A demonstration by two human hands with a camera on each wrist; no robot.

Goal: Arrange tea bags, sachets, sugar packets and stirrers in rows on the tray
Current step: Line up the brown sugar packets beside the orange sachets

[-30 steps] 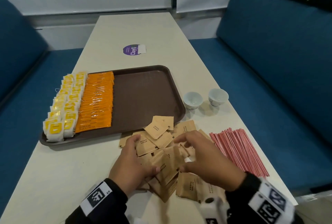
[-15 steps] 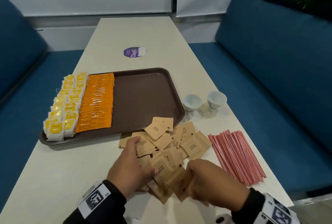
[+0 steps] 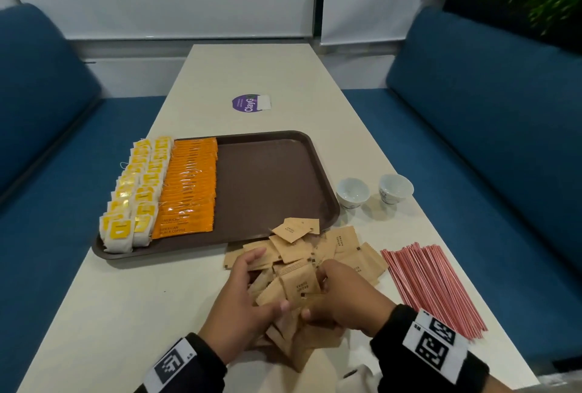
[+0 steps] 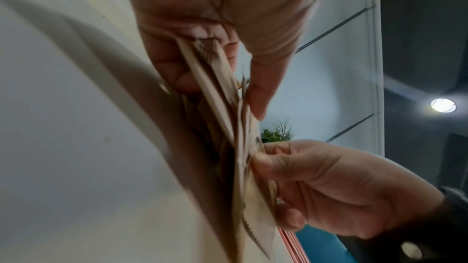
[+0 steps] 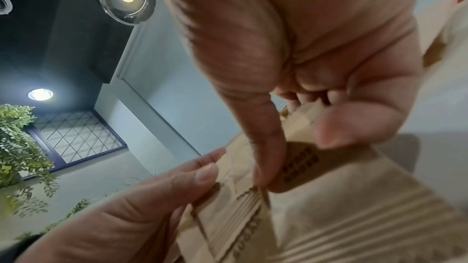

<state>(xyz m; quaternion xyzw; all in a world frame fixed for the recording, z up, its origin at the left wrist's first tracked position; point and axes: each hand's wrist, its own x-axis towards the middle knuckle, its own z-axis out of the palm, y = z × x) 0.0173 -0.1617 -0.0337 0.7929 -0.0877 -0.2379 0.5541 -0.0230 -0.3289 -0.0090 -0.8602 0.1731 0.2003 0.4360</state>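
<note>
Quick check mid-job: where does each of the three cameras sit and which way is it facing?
Head: looks down along the table at tray, both hands and black cuffs.
Left wrist: low by the tabletop, looking up past left hand to right hand.
Right wrist: looks up past right hand toward ceiling lights.
Shared: all show the sugar packets in both hands.

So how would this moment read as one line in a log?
stage: gathering sugar packets | both hands: gripping packets | tray: tea bags, sachets in rows | stirrers: on table
</note>
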